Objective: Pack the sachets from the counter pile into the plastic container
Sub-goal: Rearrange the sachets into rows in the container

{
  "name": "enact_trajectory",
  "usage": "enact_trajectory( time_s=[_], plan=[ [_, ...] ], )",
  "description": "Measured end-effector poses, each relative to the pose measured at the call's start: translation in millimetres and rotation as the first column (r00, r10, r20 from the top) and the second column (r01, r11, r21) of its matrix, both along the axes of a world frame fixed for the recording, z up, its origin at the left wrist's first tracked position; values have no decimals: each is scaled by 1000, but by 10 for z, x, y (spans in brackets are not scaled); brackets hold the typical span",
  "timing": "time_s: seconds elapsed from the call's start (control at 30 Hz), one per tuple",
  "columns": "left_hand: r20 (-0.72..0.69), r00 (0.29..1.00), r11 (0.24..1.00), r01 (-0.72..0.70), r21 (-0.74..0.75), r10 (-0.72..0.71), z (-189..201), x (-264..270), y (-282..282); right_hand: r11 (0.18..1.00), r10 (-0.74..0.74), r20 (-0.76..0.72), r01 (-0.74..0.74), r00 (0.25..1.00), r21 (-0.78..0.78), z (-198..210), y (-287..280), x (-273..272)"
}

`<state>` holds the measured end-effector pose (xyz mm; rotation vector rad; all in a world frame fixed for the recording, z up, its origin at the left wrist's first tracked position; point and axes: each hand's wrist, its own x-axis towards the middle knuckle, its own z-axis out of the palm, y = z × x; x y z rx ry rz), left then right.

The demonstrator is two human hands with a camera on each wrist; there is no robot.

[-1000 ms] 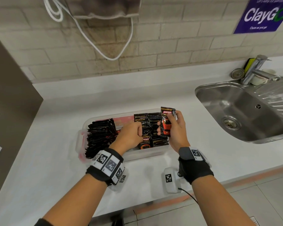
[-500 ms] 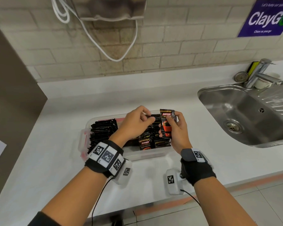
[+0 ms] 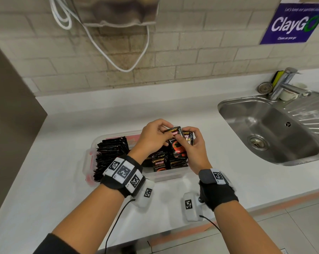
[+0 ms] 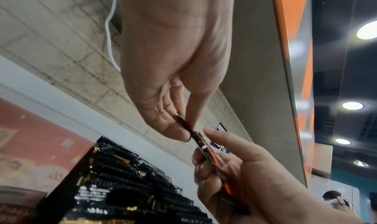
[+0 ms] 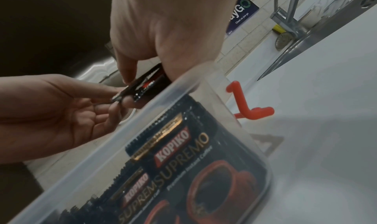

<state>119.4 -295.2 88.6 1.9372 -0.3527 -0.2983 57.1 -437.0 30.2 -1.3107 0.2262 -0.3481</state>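
1. Both hands meet above the clear rectangular plastic container (image 3: 118, 135) standing on the white counter (image 3: 219, 162).
2. Left hand (image 3: 151, 138): thumb and fingertips (image 4: 179, 130) pinched together on the top edge of a black-and-red coffee sachet (image 3: 177, 145).
3. Right hand (image 3: 195, 153): fingers curled round a small sheaf of the same sachets, thumb on the front one; the pinched sachet belongs to this sheaf. How many it holds, I cannot tell.
4. Inside the container: a row of black sachets (image 3: 109, 154) stands on edge at its left end; more sachets lie at its right end (image 3: 160, 164), labels up.
5. Stainless steel sink (image 3: 276, 132) set into the counter, well apart to the right.
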Motion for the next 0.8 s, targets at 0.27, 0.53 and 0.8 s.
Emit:
enact_trajectory(
  time_s=[0.27,0.53,0.8],
  plan=[
    [-12,998,998,-57,38,57,-43,66,430,991,-11,-41,16,999,131,-62,-76,48],
    [28,994,991,-110,74,108,-156,35,563,984,-46,-21,49,999,169,-79,-73,39],
    [47,990,929,111,354,-137,-413,-125,437,995,-35,-16,37,999,93,-59,-48,34]
  ],
)
